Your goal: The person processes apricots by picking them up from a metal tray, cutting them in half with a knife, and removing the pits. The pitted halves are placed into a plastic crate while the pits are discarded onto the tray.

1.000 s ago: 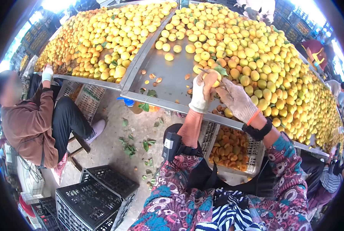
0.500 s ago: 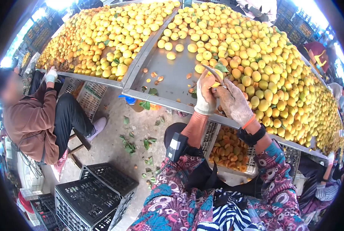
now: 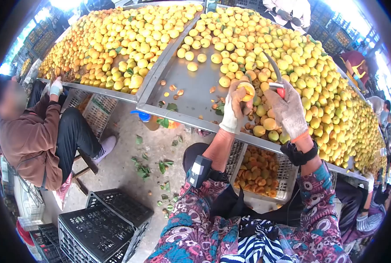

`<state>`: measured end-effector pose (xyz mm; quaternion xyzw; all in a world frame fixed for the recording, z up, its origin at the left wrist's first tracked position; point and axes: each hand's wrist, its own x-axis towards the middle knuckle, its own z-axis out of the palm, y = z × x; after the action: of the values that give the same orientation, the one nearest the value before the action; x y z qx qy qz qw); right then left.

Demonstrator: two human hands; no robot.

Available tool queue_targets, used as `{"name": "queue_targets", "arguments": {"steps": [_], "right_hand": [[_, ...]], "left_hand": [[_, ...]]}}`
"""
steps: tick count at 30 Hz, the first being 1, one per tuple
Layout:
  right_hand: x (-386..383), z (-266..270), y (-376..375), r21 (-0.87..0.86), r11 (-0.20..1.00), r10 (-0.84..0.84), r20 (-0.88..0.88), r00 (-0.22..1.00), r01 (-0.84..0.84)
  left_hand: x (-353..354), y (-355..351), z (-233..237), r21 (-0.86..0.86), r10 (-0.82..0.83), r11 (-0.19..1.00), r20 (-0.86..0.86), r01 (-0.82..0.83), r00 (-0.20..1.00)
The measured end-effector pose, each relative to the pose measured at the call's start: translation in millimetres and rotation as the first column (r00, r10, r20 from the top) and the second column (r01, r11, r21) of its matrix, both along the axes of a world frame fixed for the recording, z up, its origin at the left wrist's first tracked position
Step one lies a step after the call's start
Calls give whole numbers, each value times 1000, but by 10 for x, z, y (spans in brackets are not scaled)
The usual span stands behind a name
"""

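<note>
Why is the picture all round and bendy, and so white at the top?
Head view: a fisheye lens bows the straight grey metal table edge and blacks out the corners; daylight burns white at the top left and right; the piled round yellow fruits, the left hand holding a cut yellow fruit and the right hand holding a red-handled curved knife look sharp, not blurred.
</note>
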<state>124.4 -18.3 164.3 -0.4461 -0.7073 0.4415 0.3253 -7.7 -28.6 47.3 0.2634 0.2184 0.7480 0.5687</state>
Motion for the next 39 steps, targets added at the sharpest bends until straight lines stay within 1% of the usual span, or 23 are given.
{"name": "queue_targets", "arguments": {"steps": [1, 3, 4, 7, 8, 9, 10, 11, 13, 16, 17, 19, 23, 24, 27, 28, 31, 32, 33, 35, 36, 37, 39], "right_hand": [[-46, -12, 10, 105, 993, 47, 50, 998, -52], [-143, -135, 77, 303, 939, 118, 166, 979, -164], [-121, -338, 226, 527, 827, 77, 236, 969, -194], [-153, -309, 178, 285, 946, 129, 111, 986, -155], [-177, -348, 195, 319, 938, 102, 115, 988, -134], [-200, -417, 223, 352, 930, 72, 119, 990, -110], [-205, -459, 227, 383, 920, 38, 120, 992, -82], [-211, -443, 232, 344, 937, 18, 122, 992, -59], [-208, -423, 225, 258, 966, -17, 134, 991, -18], [-178, -450, 206, 209, 978, -21, 52, 998, 10], [-135, -478, 215, 101, 994, -42, -34, 999, 45], [13, -504, 197, -88, 993, -89, -160, 983, 76], [386, -316, -37, -386, 921, -178, -281, 943, 59], [486, -415, -77, -421, 904, -243, -379, 893, 67], [815, -438, -342, -435, 874, -405, -404, 820, 217], [985, -424, -447, -496, 861, -369, -454, 811, 114], [1266, -553, -667, -582, 790, -541, -512, 667, 194], [1372, -612, -689, -692, 706, -624, -510, 592, 147], [1573, -730, -637, -676, 683, -533, -720, 445, -277], [1754, -761, -667, -495, 846, -387, -827, 409, -200], [1767, -675, -666, -509, 818, -348, -809, 474, -268], [1708, -574, -780, -678, 730, -625, -607, 491, 91], [1748, -594, -753, -565, 779, -603, -553, 575, 273]], "left_hand": [[0, -11, -33, 32, -36, 999, -14, 36, 999], [69, 19, -63, 119, 134, 987, -243, -107, 961], [84, 38, -72, 142, 162, 982, -296, -125, 941], [96, 56, -45, 169, 197, 976, -407, -139, 892], [97, 53, -27, 183, 234, 969, -462, -166, 856], [113, 33, -7, 228, 330, 943, -559, -242, 761], [128, 25, -8, 197, 320, 947, -563, -252, 762], [143, 15, -9, 165, 309, 951, -567, -263, 764], [163, 10, -57, -14, 134, 988, -386, -151, 913], [195, -18, -101, -117, 8, 993, -185, -30, 983], [219, -26, -116, 24, 140, 990, -318, -140, 938], [300, -55, -150, 338, 417, 901, -497, -272, 761], [476, -127, -29, 311, 152, 950, -451, -5, 880], [556, -160, -1, 350, 161, 936, -478, 20, 863], [854, -310, 92, 304, 41, 941, -532, 145, 846], [956, -315, 53, 352, 33, 917, -533, 186, 846], [1164, -426, 73, 359, -29, 879, -616, 314, 787], [1228, -544, 153, 259, -225, 882, -503, 393, 835], [1288, -582, 140, 254, -232, 880, -509, 402, 829], [1384, -609, 120, 249, -231, 879, -522, 406, 821], [1396, -621, 146, 242, -275, 855, -537, 459, 797], [1437, -602, 141, 245, -275, 846, -559, 473, 782], [1503, -525, 34, 245, -262, 839, -600, 486, 756]]}}
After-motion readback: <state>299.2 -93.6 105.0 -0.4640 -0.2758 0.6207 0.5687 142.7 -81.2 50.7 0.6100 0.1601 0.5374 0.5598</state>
